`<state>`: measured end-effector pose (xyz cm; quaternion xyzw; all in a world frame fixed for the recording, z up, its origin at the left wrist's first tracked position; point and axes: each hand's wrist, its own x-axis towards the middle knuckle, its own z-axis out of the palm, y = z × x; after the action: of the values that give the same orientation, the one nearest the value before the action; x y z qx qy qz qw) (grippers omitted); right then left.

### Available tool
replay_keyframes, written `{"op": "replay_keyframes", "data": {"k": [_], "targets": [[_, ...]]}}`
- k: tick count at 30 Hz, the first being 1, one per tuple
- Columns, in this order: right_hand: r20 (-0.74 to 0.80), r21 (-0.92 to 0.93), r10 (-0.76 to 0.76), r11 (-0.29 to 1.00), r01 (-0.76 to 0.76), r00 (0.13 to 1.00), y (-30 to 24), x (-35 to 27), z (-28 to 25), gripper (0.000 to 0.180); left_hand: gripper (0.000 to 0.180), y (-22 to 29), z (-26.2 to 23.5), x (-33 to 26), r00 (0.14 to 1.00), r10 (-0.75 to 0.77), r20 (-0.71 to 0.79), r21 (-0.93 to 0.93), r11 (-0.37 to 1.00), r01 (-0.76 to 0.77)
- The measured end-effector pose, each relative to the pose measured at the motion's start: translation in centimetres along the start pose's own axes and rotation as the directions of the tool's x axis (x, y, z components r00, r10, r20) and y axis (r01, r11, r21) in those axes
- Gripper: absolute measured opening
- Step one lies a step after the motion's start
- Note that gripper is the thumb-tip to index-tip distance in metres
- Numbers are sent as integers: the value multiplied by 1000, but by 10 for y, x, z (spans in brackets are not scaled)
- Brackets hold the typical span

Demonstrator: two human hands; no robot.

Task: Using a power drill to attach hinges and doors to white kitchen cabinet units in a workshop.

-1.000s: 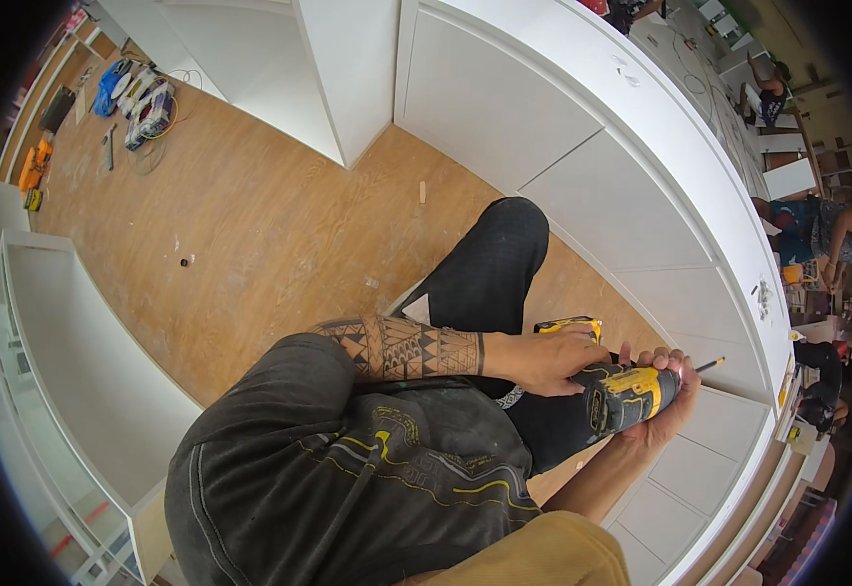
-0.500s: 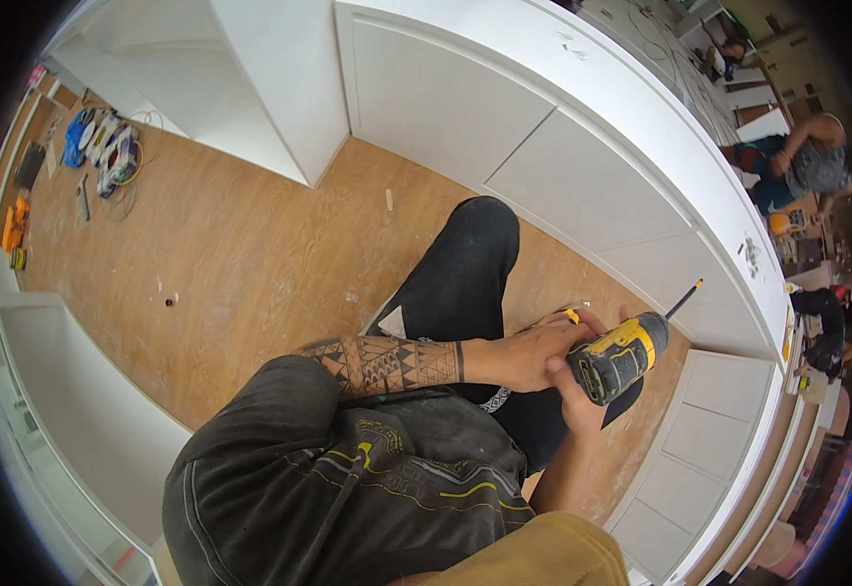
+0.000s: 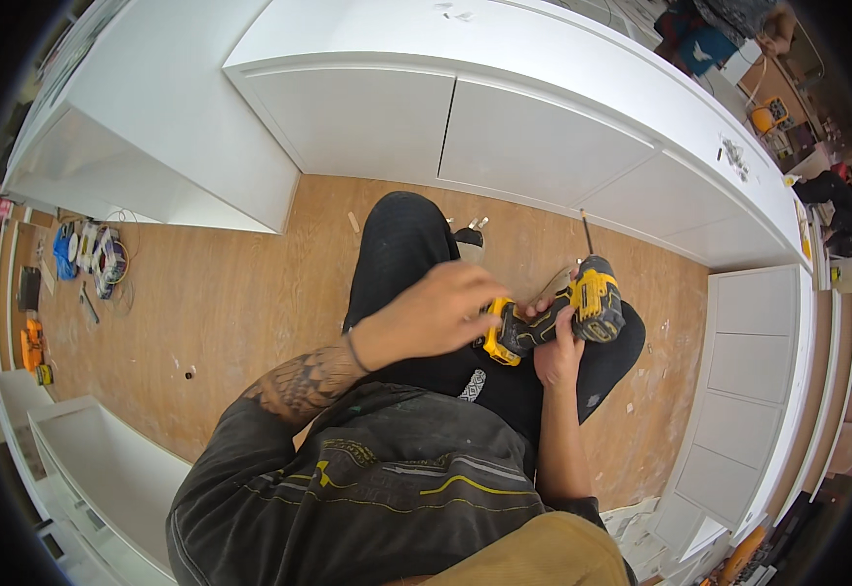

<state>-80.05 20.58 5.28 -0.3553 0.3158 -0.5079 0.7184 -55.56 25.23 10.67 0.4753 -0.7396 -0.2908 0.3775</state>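
One right hand (image 3: 559,354) is wrapped around a yellow-and-black cordless driver (image 3: 595,301) above the black trousers (image 3: 398,256); the left hand (image 3: 442,308), blurred, is at its battery (image 3: 502,337), finger closure unclear. Wooden floor (image 3: 235,327) spreads widest leftward, ending ahead along the white cabinet (image 3: 543,142).

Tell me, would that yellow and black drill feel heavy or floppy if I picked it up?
The drill probably feels heavy for its size: it looks chunky, with a thick battery at its base. It's likely stiff, because its outside looks hard. Laid down, it probably wouldn't roll far, since its handle sticks out.
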Motion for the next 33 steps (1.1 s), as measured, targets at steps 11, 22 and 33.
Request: {"op": "replay_keyframes", "data": {"k": [11,22,33], "targets": [[-333,169,311,948,-268,890,13,25,-19,35,39,-56,-42,-47,702,-567,-430,182,707,683],[-471,374,514,853,-365,717,22,31,-31,20,41,-72,-55,-41,758,-539,-367,178,760,625],[-502,343,472,878,-334,725,24,28,-34,23,41,-75,-52,-48,782,-473,-407,181,797,576]]}}
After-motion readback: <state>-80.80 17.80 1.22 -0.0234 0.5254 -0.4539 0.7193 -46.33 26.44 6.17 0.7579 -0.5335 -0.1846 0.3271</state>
